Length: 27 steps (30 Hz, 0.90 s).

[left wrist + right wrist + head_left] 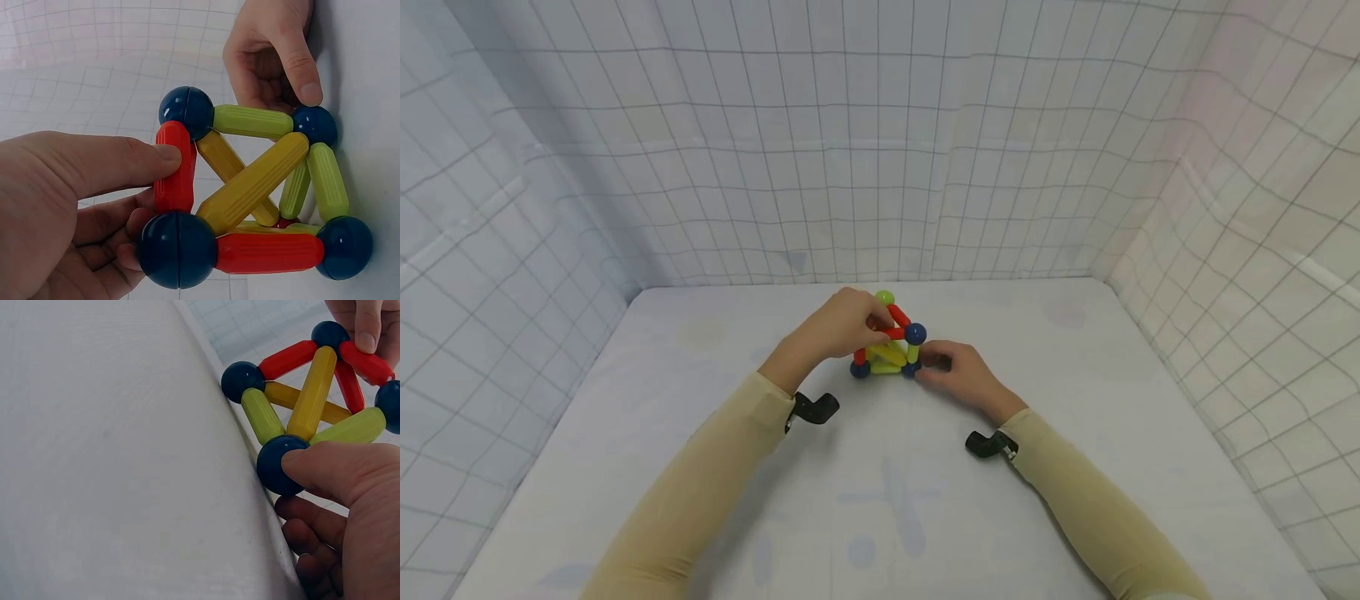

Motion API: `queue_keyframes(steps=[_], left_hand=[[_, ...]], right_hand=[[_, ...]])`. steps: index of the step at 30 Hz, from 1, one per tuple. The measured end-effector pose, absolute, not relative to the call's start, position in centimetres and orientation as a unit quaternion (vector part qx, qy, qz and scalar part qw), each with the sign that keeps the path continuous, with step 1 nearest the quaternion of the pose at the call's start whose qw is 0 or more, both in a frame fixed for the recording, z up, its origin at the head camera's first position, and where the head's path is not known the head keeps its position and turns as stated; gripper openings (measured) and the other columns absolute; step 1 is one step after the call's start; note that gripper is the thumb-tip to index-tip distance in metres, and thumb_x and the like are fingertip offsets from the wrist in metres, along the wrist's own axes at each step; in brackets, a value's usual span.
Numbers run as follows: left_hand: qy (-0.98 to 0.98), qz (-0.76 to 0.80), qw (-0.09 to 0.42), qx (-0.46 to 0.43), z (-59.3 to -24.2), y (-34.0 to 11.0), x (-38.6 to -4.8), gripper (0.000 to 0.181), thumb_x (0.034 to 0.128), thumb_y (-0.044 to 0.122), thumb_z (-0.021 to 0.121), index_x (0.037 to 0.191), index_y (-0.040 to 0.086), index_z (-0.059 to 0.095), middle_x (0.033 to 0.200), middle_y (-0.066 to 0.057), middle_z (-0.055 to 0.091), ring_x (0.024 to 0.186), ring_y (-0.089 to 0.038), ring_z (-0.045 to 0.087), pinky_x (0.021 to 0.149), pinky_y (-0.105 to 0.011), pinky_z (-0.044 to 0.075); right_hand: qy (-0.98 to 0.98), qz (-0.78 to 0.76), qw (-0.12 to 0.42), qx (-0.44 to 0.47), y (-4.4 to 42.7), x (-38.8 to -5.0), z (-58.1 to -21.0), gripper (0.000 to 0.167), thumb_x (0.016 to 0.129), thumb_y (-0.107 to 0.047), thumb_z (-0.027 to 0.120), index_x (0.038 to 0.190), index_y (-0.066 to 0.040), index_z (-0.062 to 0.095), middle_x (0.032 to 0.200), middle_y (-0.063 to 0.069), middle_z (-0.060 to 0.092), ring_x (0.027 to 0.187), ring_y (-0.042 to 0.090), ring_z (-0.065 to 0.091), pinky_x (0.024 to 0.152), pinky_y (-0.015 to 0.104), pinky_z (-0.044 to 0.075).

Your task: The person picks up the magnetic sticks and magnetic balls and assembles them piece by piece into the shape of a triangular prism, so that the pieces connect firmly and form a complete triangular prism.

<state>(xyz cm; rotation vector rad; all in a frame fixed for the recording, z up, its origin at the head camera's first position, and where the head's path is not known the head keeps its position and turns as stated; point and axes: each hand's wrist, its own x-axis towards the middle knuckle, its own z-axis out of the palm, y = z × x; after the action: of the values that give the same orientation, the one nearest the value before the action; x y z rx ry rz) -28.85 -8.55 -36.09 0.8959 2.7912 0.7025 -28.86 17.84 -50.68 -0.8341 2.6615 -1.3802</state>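
A frame of magnetic rods and balls stands on the white surface in the head view. My left hand pinches its upper red rod, between two dark blue balls. At the lower right corner, the thumb and fingers of my right hand pinch a dark blue ball. Yellow rods cross the frame, and a second red rod forms the left upright. A lime rod is the right upright. On the far upper corner sits a lime ball. The left fingers partly hide the back.
The frame stands on a table with a white cover, faintly patterned near the front. White grid-patterned cloth hangs behind and on both sides. Black camera mounts are worn on both wrists, close above the table.
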Motion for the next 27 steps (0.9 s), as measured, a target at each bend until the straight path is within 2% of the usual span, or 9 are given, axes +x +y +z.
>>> queue_keyframes(steps=[7,17,21,27], left_hand=[[0.928,0.212,0.06,0.299,-36.6,-8.3,-28.9,0.018,0.0996,0.017,0.082,0.113,0.005,0.084,0.1,-0.001,0.075,0.089,-0.019,0.065,0.076,-0.029,0.057],[0.925,0.246,0.035,0.288,-37.4,-8.9,-28.5,0.015,0.0996,0.013,0.081,0.113,0.006,0.083,0.105,0.0,0.076,0.091,-0.019,0.065,0.08,-0.033,0.057],[0.917,0.267,-0.002,0.295,-38.1,-9.6,-28.4,0.018,0.1,0.016,0.081,0.116,0.007,0.081,0.104,0.001,0.074,0.09,-0.018,0.064,0.079,-0.035,0.055],[0.907,0.307,-0.08,0.276,-38.6,-11.4,-27.6,0.029,0.1024,0.027,0.079,0.126,0.01,0.079,0.118,-0.004,0.073,0.098,-0.025,0.063,0.083,-0.041,0.055]], right_hand=[[0.856,-0.441,0.016,-0.267,17.6,-28.8,-50.8,0.038,0.096,-0.022,0.083,0.131,-0.011,0.077,0.116,-0.002,0.076,0.109,0.018,0.069,0.1,0.043,0.055],[0.853,-0.445,0.013,-0.271,17.5,-29.0,-51.0,0.036,0.095,-0.02,0.083,0.129,-0.011,0.077,0.115,-0.001,0.076,0.108,0.019,0.069,0.099,0.044,0.055],[0.856,-0.442,0.013,-0.268,17.6,-29.0,-51.0,0.036,0.095,-0.022,0.083,0.13,-0.012,0.077,0.115,-0.002,0.076,0.108,0.018,0.069,0.099,0.044,0.055],[0.858,-0.439,0.009,-0.265,17.7,-29.1,-51.2,0.035,0.096,-0.023,0.083,0.129,-0.012,0.077,0.114,-0.002,0.075,0.107,0.018,0.068,0.098,0.043,0.056]])
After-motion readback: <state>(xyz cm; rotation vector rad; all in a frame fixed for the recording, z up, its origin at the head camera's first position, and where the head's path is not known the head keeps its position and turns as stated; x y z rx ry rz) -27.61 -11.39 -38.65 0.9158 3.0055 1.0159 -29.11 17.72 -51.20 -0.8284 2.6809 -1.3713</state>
